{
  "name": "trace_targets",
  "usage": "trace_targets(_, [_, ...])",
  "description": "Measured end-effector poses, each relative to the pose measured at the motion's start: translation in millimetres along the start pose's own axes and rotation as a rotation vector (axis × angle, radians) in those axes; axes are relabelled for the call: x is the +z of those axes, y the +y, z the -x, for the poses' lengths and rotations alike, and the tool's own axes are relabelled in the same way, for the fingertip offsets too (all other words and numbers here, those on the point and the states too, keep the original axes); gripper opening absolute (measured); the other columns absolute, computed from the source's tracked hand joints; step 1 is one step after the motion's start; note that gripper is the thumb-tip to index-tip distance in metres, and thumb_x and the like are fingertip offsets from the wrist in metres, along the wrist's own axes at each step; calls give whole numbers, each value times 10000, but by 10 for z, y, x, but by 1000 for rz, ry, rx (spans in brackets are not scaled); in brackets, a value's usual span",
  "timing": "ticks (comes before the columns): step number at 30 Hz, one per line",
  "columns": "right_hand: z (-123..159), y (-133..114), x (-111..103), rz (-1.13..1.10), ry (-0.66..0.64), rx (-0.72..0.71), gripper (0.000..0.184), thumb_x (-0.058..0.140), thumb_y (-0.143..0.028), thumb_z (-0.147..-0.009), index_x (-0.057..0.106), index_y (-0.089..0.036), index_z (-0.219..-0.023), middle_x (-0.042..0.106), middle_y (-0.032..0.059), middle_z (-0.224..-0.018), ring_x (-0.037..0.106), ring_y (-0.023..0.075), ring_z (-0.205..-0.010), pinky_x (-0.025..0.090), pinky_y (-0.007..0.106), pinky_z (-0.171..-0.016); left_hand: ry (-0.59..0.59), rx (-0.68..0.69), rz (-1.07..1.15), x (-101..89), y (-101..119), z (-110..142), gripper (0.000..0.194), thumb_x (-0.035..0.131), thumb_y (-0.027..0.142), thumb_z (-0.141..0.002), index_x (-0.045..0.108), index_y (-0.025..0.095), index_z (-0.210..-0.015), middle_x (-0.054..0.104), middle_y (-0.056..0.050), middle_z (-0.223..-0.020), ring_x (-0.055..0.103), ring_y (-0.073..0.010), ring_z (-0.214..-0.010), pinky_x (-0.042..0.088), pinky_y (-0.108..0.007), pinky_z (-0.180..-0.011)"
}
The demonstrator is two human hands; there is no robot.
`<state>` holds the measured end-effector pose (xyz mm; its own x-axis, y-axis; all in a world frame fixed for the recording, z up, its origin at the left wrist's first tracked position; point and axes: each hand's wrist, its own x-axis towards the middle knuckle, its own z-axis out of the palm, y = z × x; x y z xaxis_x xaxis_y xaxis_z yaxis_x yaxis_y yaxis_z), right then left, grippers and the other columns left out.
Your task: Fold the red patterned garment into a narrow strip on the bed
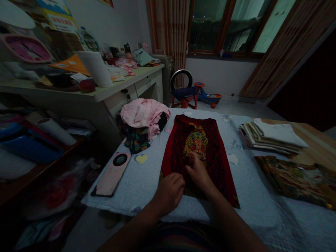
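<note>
A dark red and black patterned garment, with an ornate yellow motif in its middle, lies spread flat in front of me. My left hand is closed at its near left edge, fingers curled down on the cloth; the fingertips are hidden. Over the lower part of the motif, my right hand has its thumb and fingers apart and touches the fabric. Beneath the garment is a light blue cover with heart shapes.
A heap of pink and dark clothes sits at the far left, with a pink phone nearer me. To the right are a folded stack of clothes and a brown-green patterned garment. A cluttered desk stands behind.
</note>
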<state>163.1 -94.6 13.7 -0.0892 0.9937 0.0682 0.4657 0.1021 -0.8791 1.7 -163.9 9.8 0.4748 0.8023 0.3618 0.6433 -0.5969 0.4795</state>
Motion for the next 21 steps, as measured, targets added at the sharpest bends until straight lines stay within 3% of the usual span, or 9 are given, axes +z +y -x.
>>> trace_targets(2, [29, 0, -38, 166, 11, -25, 578, 555, -148, -741, 391, -192, -1294, 563, 106, -1240, 535, 222, -1190, 410, 367, -1020, -77, 14, -37, -8, 7, 8, 135, 485, 90, -843, 538, 203, -895, 614, -46, -937, 567, -208, -915, 481, -358, -816])
trace_targets(4, [50, -17, -69, 334, 47, -25, 547, 578, -164, -761, 412, -184, -1282, 535, 128, -1270, 517, 241, -1207, 411, 370, -1006, -113, 35, -65, -27, 20, 15, 136, 496, 90, -830, 540, 199, -897, 616, -49, -944, 560, -212, -916, 471, -364, -815])
trace_targets(9, [41, -123, -97, 594, -25, -16, 59, 524, -243, -888, 566, -209, -911, 596, 78, -1004, 595, 202, -950, 427, 299, -864, -132, 64, -14, -125, 33, 34, 98, 497, 126, -859, 559, 196, -891, 625, -50, -914, 572, -206, -902, 477, -354, -808])
trace_targets(11, [29, -180, -79, 614, -50, -30, 119, 496, -269, -923, 575, -211, -855, 610, 69, -952, 596, 191, -910, 414, 281, -829, -96, 39, 23, -162, -8, 31, 115, 471, 136, -887, 568, 194, -910, 638, -55, -925, 589, -198, -919, 492, -347, -832])
trace_targets(14, [21, -257, -31, 617, -23, -41, 150, 490, -307, -938, 589, -207, -883, 627, 72, -963, 595, 190, -902, 399, 273, -793, 9, -31, -30, -174, -134, 11, 205, 425, 121, -915, 585, 177, -1029, 646, -92, -1128, 566, -210, -1143, 462, -387, -1000])
trace_targets(16, [21, -286, 2, 623, -18, -25, 182, 487, -333, -943, 595, -203, -877, 638, 75, -955, 601, 192, -887, 393, 275, -767, 31, -78, -134, -151, -234, 3, 311, 451, 142, -915, 549, 155, -1210, 562, -123, -1348, 446, -243, -1333, 392, -450, -1100])
trace_targets(18, [17, -289, 28, 633, -40, 8, 186, 506, -340, -933, 600, -198, -858, 652, 80, -941, 607, 200, -875, 386, 280, -741, -12, -121, -226, -119, -312, 6, 469, 510, 194, -904, 454, 153, -1367, 451, -133, -1482, 350, -272, -1414, 358, -501, -1126])
trace_targets(21, [-3, -249, 41, 617, -86, 48, 100, 546, -265, -893, 603, -196, -848, 671, 70, -922, 612, 197, -860, 371, 275, -714, -89, -158, -293, -82, -358, 24, 591, 558, 269, -893, 378, 184, -1449, 385, -121, -1538, 323, -274, -1435, 346, -515, -1133])
